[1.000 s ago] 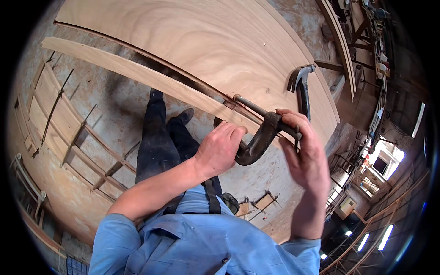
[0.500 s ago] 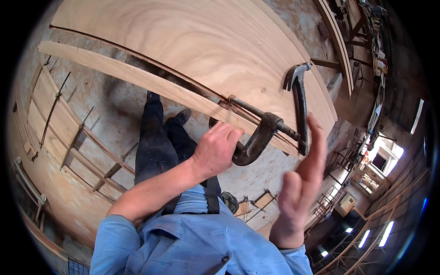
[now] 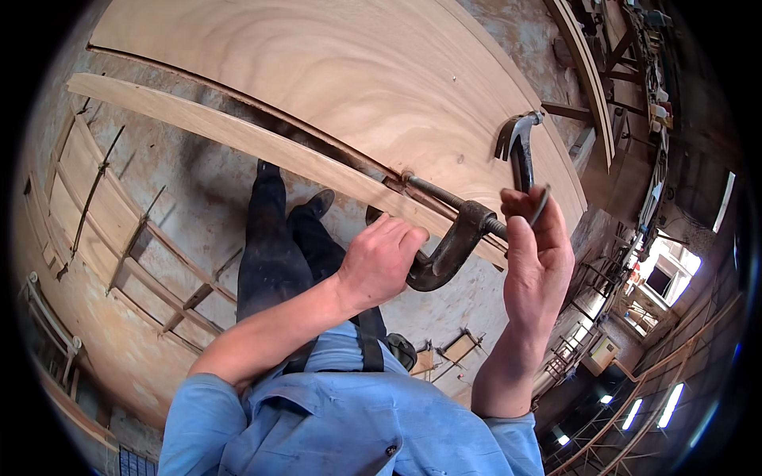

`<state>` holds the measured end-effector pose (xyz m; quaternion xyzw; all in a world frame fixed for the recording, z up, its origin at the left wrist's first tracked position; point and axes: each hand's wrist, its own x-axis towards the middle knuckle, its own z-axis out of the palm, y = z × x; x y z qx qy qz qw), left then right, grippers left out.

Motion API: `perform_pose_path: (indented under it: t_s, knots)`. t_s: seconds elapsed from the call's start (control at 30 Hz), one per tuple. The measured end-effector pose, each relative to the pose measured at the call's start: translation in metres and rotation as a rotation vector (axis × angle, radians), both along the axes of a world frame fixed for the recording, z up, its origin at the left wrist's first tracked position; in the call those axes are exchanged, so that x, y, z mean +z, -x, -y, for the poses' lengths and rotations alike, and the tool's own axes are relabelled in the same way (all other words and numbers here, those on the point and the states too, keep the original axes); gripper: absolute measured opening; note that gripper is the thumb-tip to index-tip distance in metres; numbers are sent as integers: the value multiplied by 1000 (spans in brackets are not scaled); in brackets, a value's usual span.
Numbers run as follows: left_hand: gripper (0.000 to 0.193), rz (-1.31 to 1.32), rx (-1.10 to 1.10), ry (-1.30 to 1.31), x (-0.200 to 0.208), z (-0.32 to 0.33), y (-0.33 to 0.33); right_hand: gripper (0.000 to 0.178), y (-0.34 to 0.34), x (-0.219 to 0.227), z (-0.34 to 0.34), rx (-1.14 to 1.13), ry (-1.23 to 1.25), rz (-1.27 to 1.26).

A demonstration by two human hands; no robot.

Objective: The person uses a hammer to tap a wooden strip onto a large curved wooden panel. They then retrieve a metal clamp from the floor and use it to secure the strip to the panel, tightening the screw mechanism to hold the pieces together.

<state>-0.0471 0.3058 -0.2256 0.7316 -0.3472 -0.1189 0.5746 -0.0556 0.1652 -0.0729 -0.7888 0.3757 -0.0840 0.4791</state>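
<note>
A dark metal C-clamp spans the long narrow wooden board and the near edge of a large wooden panel. My left hand is closed around the clamp's frame, just below the board. At the outer end of the clamp's screw, my right hand is raised with its fingers curled on a thin grey metal rod. Whether that rod joins the screw is hidden by the hand. A claw hammer lies on the panel, its handle's lower part behind my right fingers.
My legs stand below the board on a stained floor. Wooden frames with dark bars lie at the left. Long curved strips are at the upper right, near cluttered racks.
My right hand has moved up from beside the screw's end, its fingers curling on the thin rod. My left hand keeps its hold on the clamp.
</note>
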Motion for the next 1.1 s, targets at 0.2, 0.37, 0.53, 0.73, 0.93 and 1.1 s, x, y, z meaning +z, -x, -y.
perform_pose_path:
  t_s: [0.2,0.37,0.53,0.73,0.93,1.1]
  knots:
    - [31,-59,-13,17,3,-1,-5,32,-39,26,17,1019,505,-154]
    - [26,-40,17,18,2,-2,-4,30,-21,37,14,1060,497,-193]
    - [17,20,17,8,-3,1,-1,66,13,34,12,207,248,-310]
    - [19,22,17,22,-2,2,0,63,-3,33,26,855,646,-308]
    - [28,41,13,21,-6,2,1,37,-18,51,37,1070,711,-381]
    - [28,3,-2,8,-5,-1,0,22,7,45,45,321,685,-262]
